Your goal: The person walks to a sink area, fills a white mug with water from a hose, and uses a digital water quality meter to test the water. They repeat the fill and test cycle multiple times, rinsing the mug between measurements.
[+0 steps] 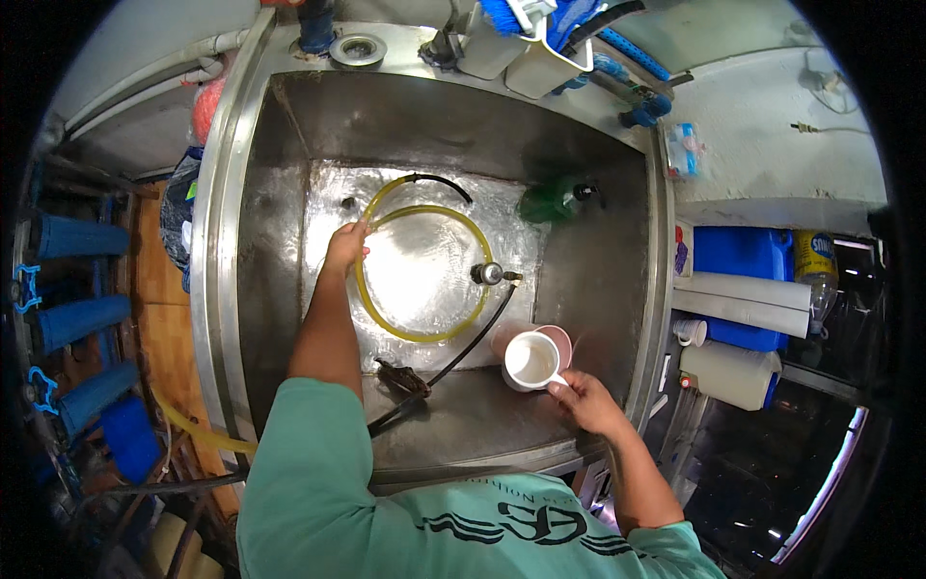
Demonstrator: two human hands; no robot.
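Observation:
My left hand [345, 247] is closed round the left side of a coiled yellow hose [424, 337] inside a deep metal sink [424, 106]. A short black end piece is joined to the hose near the top of the coil. My right hand [590, 403] grips the handle of a white mug [531, 361], whose open mouth faces up. Partly behind the mug is a pinkish cup [558, 340], its base hidden. At the coil's right side sits a round metal fitting [490, 274], close to the tip of a black hose [470, 343].
A green bottle [550, 203] with a black top lies in the sink's far right corner. Near the front is a dark brown object [402, 376] of unclear kind. White containers [545, 72] with brushes and a metal drain strainer [358, 50] occupy the back ledge.

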